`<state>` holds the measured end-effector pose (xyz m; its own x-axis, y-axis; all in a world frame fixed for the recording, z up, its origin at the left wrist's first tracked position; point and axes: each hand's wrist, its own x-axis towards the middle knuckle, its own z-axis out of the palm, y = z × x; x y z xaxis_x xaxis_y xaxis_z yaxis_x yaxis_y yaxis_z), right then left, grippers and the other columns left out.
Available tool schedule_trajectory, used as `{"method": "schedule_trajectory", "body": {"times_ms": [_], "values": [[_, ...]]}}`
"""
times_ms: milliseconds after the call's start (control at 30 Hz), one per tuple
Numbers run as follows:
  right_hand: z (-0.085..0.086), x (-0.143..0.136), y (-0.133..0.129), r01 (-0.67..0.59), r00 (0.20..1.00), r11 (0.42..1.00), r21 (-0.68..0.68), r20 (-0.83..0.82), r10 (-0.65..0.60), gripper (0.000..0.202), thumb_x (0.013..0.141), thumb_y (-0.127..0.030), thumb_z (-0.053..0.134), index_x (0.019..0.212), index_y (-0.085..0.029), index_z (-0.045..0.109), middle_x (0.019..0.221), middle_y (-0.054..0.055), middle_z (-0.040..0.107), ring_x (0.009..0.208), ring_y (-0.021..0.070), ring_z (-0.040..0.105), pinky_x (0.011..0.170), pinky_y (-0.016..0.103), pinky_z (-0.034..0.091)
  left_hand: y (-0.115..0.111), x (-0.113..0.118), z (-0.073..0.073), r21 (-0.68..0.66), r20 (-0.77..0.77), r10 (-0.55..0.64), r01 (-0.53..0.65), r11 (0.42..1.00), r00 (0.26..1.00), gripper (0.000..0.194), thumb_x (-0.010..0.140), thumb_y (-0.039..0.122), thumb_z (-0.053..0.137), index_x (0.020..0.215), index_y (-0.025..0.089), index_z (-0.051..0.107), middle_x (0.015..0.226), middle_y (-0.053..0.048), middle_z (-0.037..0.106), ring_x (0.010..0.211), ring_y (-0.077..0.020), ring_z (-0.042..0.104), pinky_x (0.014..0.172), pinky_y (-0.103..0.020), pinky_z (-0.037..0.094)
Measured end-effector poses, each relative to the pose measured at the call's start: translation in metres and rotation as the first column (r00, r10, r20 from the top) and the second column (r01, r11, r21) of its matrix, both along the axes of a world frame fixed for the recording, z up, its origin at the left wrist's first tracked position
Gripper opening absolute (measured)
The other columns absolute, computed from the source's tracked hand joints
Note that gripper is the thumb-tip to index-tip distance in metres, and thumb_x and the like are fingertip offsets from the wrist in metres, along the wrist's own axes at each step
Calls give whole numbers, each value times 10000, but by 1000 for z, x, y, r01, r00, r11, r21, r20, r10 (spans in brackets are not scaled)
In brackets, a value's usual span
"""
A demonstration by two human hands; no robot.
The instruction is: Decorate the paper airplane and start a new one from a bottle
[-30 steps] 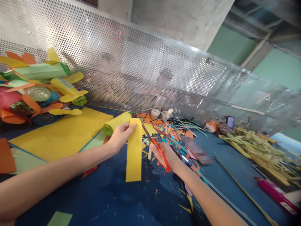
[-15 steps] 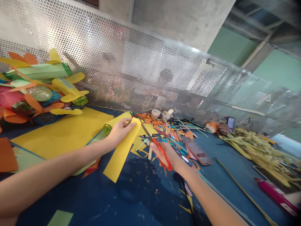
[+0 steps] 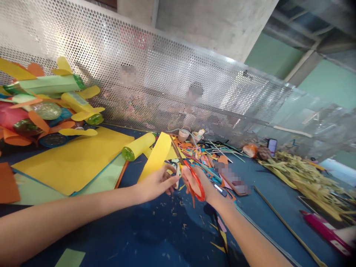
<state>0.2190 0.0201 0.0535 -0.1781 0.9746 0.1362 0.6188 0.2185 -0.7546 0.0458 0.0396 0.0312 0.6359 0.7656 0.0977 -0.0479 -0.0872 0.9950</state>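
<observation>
- Left hand (image 3: 155, 182), centre of frame: grip pinched on the lower end of a yellow paper strip (image 3: 157, 155).
- Strip's long axis slanted up and to the right, free end lifted off the blue counter (image 3: 155, 230), toward the mesh screen (image 3: 167, 74).
- Right hand (image 3: 196, 183), just right of the left: grip closed through the red handles of scissors (image 3: 189, 170); blades pointing up-left, alongside the strip's right edge, open or shut unclear.
- Left hand nearer the strip, scissors just beside.
- Scrap pile (image 3: 205, 154) behind the hands; yellow-wrapped bottle (image 3: 138, 146) left of the strip.
</observation>
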Motion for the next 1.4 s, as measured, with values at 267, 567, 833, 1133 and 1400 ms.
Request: {"method": "schedule_trajectory", "body": {"times_ms": [267, 567, 833, 1133, 1400], "values": [[-1, -18, -14, 36, 947, 998, -48, -316, -50, 578, 750, -752, 324, 592, -200, 397, 491, -44, 389, 358, 91, 450, 375, 226, 445, 10, -3, 9, -219, 504, 190, -88, 972, 843, 343, 786, 417, 625, 1034, 232, 476, 1137, -56, 519, 899, -160, 576, 880, -354, 432], [-18, -34, -24, -91, 908, 993, -78, -417, 50, 544, 759, -731, 361, 636, -202, 393, 470, -64, 367, 362, 79, 393, 448, 259, 486, 14, -9, 30, -257, 552, 281, -160, 953, 785, 415, 835, 501, 511, 925, 116, 638, 979, -92, 618, 893, -189, 559, 870, -335, 425], [-17, -40, -27, -122, 947, 992, 28, -295, 125, 557, 871, -634, 242, 697, -180, 515, 700, 61, 583, 674, 169, 579, 675, 293, 474, 3, -5, 23, -320, 475, 367, -231, 919, 800, 391, 814, 511, 524, 782, 132, 616, 834, -46, 581, 711, -131, 521, 712, -260, 451], [-16, -38, -26, -78, 973, 992, 103, -208, 98, 544, 887, -606, 236, 733, -192, 552, 766, 66, 597, 725, 193, 546, 706, 313, 439, -6, -3, 12, -318, 432, 210, -70, 946, 877, 484, 816, 616, 431, 878, 169, 603, 701, -25, 517, 654, -167, 550, 477, -241, 409], [-17, -38, -25, -60, 980, 992, 112, -182, 80, 546, 885, -610, 221, 687, -196, 517, 706, 63, 588, 700, 194, 564, 694, 323, 446, -9, -3, 11, -292, 429, 192, -65, 954, 883, 474, 839, 595, 410, 877, 162, 601, 705, -20, 516, 653, -161, 536, 503, -250, 414]]}}
